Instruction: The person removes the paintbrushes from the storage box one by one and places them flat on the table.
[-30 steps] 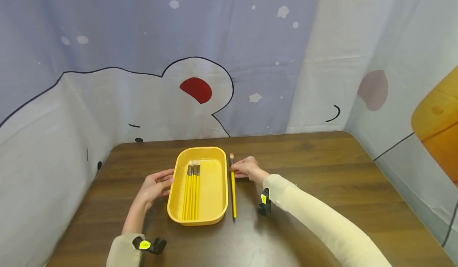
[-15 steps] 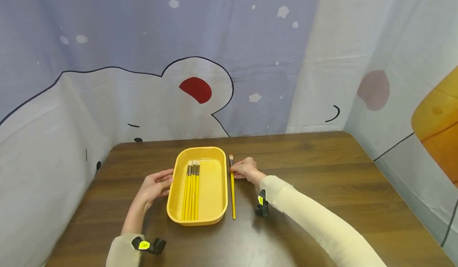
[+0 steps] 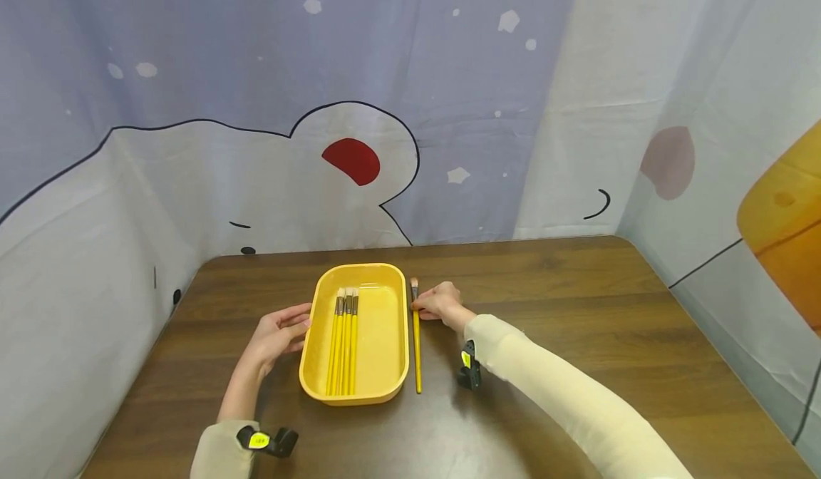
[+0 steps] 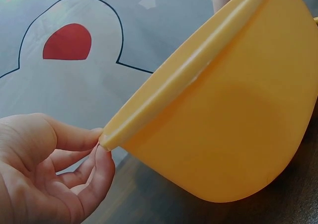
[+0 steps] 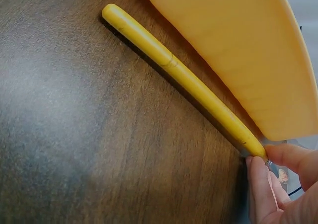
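A yellow tray (image 3: 385, 336) stands on the table, and several yellow-handled paintbrushes (image 3: 343, 343) lie side by side along its left half, bristles toward the back. My left hand (image 3: 276, 333) pinches the tray's left rim between thumb and fingers; the left wrist view shows that rim (image 4: 164, 97) close up. To the right of the tray, my right hand (image 3: 441, 302) pinches a single paintbrush (image 3: 417, 351) near its ferrule. That brush lies along the tray's right side, its handle (image 5: 184, 80) pointing toward the front and its bristles to the back.
The brown wooden table (image 3: 564, 336) reaches back to a printed curtain (image 3: 487, 108), which also hangs along both sides. Black wrist cameras sit on the left sleeve (image 3: 221, 450) and the right sleeve (image 3: 564, 386).
My right hand and the single paintbrush have shifted very slightly left, closer to the tray, and the brush's handle end has moved a touch toward the front. The left hand and tray stay put.
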`<act>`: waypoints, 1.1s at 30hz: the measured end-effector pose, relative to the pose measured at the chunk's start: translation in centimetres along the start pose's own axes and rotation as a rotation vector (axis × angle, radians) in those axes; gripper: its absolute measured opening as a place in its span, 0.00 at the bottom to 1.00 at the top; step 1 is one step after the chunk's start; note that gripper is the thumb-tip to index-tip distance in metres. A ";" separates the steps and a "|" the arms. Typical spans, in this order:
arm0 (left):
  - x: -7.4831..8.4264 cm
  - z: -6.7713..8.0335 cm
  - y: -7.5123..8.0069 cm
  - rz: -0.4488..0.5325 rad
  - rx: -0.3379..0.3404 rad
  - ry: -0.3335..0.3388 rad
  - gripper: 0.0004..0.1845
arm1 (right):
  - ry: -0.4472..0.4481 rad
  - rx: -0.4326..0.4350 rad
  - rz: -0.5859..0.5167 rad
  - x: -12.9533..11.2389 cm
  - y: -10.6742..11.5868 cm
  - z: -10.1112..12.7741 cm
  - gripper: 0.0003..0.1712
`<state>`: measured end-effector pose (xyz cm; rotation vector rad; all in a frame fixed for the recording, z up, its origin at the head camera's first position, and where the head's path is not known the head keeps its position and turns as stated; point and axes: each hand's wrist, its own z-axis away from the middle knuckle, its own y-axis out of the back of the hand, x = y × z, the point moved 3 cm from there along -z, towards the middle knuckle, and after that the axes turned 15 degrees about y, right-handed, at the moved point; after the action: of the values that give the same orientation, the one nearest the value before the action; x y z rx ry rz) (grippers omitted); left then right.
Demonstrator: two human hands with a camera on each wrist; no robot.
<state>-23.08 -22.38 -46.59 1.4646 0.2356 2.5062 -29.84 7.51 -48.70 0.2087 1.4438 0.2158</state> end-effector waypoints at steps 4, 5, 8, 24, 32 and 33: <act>0.0 0.0 0.0 0.006 0.000 0.001 0.26 | 0.001 0.009 0.011 0.0 0.0 0.0 0.11; 0.0 0.0 0.0 0.006 0.001 0.001 0.26 | 0.001 0.013 0.021 0.0 0.0 0.0 0.11; 0.0 0.0 0.1 0.010 0.000 0.000 0.26 | 0.000 0.022 0.055 0.1 0.0 -0.1 0.10; 0.0 0.0 0.0 0.005 -0.009 -0.008 0.26 | -0.004 0.013 0.141 0.3 -0.1 -0.2 0.07; 0.0 0.1 -0.1 0.004 -0.004 -0.001 0.26 | -0.003 0.003 0.136 0.3 0.0 0.0 0.09; 0.0 0.1 -0.1 0.003 -0.003 -0.001 0.26 | -0.001 0.000 0.133 0.3 0.1 0.0 0.09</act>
<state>-22.99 -22.33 -46.53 1.4664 0.2302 2.5068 -29.85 7.64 -48.94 0.3054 1.4298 0.3237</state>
